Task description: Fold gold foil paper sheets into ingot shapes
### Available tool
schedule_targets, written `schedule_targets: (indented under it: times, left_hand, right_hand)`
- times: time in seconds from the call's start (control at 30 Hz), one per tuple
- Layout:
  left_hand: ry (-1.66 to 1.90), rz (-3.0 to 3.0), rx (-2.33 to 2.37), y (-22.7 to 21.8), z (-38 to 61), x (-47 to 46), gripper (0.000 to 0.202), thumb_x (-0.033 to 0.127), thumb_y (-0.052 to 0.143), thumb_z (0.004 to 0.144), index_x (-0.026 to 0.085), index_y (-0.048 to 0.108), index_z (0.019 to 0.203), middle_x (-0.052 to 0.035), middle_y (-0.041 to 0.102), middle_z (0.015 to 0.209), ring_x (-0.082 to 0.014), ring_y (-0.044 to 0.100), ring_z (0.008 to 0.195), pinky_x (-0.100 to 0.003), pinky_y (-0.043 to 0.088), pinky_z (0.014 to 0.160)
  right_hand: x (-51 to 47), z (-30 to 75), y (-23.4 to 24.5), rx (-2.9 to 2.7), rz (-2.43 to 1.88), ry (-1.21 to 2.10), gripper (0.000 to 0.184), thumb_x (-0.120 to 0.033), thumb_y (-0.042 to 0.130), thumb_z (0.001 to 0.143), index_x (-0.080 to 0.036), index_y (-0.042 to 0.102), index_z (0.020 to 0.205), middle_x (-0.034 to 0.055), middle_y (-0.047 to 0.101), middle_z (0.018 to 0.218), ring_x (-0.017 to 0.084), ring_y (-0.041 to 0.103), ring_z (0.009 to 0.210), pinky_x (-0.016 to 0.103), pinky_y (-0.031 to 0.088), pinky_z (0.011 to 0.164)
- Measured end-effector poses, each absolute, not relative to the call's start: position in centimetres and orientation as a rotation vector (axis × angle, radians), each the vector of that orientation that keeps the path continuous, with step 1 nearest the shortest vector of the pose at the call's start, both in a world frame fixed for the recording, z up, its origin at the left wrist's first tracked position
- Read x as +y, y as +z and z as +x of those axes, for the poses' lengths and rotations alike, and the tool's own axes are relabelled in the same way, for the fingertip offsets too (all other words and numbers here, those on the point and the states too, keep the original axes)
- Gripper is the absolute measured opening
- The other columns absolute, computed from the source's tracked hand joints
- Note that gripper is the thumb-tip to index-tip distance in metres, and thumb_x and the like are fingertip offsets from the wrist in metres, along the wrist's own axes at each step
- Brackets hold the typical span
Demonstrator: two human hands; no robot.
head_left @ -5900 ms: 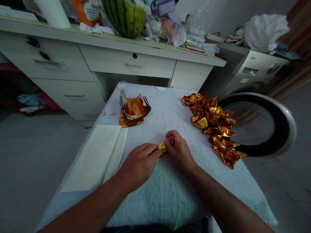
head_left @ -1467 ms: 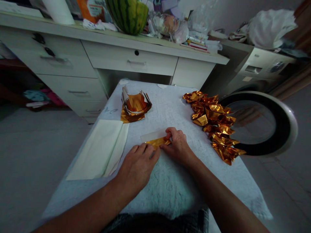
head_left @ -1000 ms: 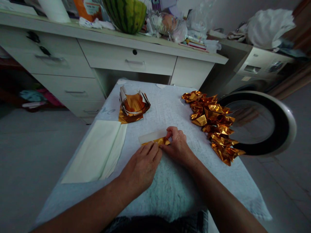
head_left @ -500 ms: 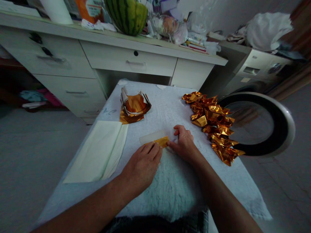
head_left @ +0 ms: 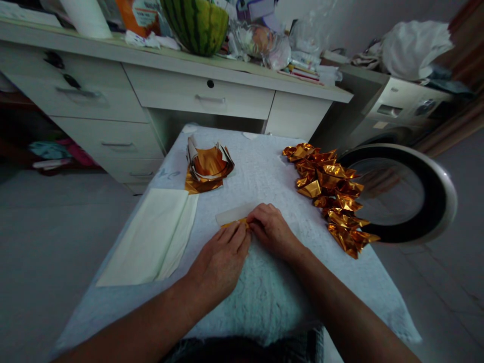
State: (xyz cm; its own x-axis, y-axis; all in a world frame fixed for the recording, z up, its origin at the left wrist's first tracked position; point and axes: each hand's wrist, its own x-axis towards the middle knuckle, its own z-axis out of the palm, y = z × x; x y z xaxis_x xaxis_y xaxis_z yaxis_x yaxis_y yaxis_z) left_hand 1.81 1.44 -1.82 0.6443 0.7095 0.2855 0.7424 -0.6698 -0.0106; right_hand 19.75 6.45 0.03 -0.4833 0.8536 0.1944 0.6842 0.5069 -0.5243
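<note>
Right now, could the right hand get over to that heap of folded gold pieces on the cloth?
Probably yes. The right hand rests on the paper strip beside the left hand, and only bare white cloth lies between it and the heap of gold pieces to its right.

The left hand [head_left: 221, 259] and right hand [head_left: 272, 231] press palm-down, fingertips meeting, forearms angled inward.

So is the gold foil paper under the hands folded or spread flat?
Folded. The gold foil paper is a narrow strip with its white underside turned up, pressed down by the left hand and right hand.
</note>
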Motion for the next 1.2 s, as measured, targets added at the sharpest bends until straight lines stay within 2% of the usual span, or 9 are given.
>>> schedule_targets:
  times: [0.13,0.3,0.4,0.53,0.63,0.87,1.13,1.2]
  left_hand:
    - [-0.293,-2.666,-1.269,-1.9,1.2,0.4,0.04,0.015,0.044,0.093,0.005,0.059,0.128,-0.0197,0.06,0.135,-0.0295,0.058,0.125,-0.044,0.051,0.102]
    - [-0.202,-2.52,-1.358,-2.0,-0.2,-1.7,0.038,0.014,0.043,0.091,0.003,0.064,0.121,-0.024,0.062,0.131,-0.0323,0.062,0.119,-0.046,0.055,0.095]
    - [-0.2,-2.515,-1.32,-1.5,-0.8,-2.0,0.037,0.013,0.043,0.09,0.002,0.067,0.117,-0.0245,0.065,0.127,-0.0333,0.064,0.115,-0.047,0.056,0.092]
    - [-0.218,-2.578,-1.306,-0.3,-0.8,-0.8,0.033,0.016,0.045,0.092,0.005,0.07,0.11,-0.0206,0.07,0.116,-0.0319,0.067,0.107,-0.048,0.055,0.093]
    - [-0.347,-2.594,-1.255,-0.4,-0.5,0.1,0.034,0.016,0.043,0.093,0.006,0.066,0.117,-0.0211,0.067,0.124,-0.0318,0.063,0.116,-0.048,0.052,0.098]
    - [-0.346,-2.628,-1.279,-2.4,-0.5,-0.2,0.037,0.01,0.042,0.093,0.007,0.06,0.125,-0.0209,0.061,0.132,-0.0314,0.058,0.124,-0.047,0.053,0.099]
    - [-0.244,-2.696,-1.352,-1.1,-0.2,0.4,0.038,0.002,0.044,0.087,0.012,0.061,0.12,-0.0186,0.061,0.132,-0.031,0.06,0.121,-0.049,0.054,0.095]
    - [-0.148,-2.74,-1.368,0.2,0.2,1.0,0.032,0.003,0.047,0.086,0.012,0.065,0.111,-0.0178,0.065,0.125,-0.0312,0.064,0.112,-0.048,0.058,0.087]
  right_hand:
    - [6.5,19.8,-0.2,-2.323,-1.302,0.535,0.01,-0.014,0.055,0.089,-0.02,0.063,0.089,0.0043,0.062,0.093,0.02,0.052,0.09,0.034,0.038,0.082]
    - [6.3,19.7,0.1,-2.326,-1.325,0.527,0.01,-0.014,0.054,0.089,-0.02,0.062,0.09,0.0041,0.062,0.094,0.02,0.051,0.09,0.034,0.036,0.082]
    - [6.0,19.4,0.5,-2.332,-1.369,0.493,0.003,-0.019,0.06,0.086,-0.02,0.06,0.089,0.004,0.061,0.092,0.02,0.05,0.088,0.034,0.035,0.079]
    - [5.4,18.6,0.9,-2.338,-1.454,0.401,0.02,-0.036,0.067,0.083,-0.019,0.059,0.091,0.0046,0.059,0.093,0.022,0.048,0.087,0.035,0.034,0.076]
    - [5.2,18.2,1.0,-2.351,-1.506,0.341,0.028,-0.043,0.069,0.081,-0.019,0.059,0.092,0.0054,0.059,0.095,0.023,0.048,0.089,0.036,0.033,0.076]
    - [5.8,19.0,0.5,-2.333,-1.522,0.42,0.019,-0.033,0.069,0.083,-0.022,0.06,0.096,0.0039,0.058,0.098,0.023,0.049,0.092,0.035,0.034,0.079]
    - [6.9,22.3,0.0,-2.199,-1.748,0.341,0.037,-0.04,0.074,0.078,-0.024,0.06,0.109,0.0088,0.057,0.107,0.028,0.049,0.098,0.037,0.033,0.08]
    - [7.0,22.9,0.0,-2.193,-1.758,0.342,0.035,-0.037,0.074,0.079,-0.024,0.06,0.108,0.0087,0.057,0.106,0.028,0.049,0.097,0.037,0.033,0.079]
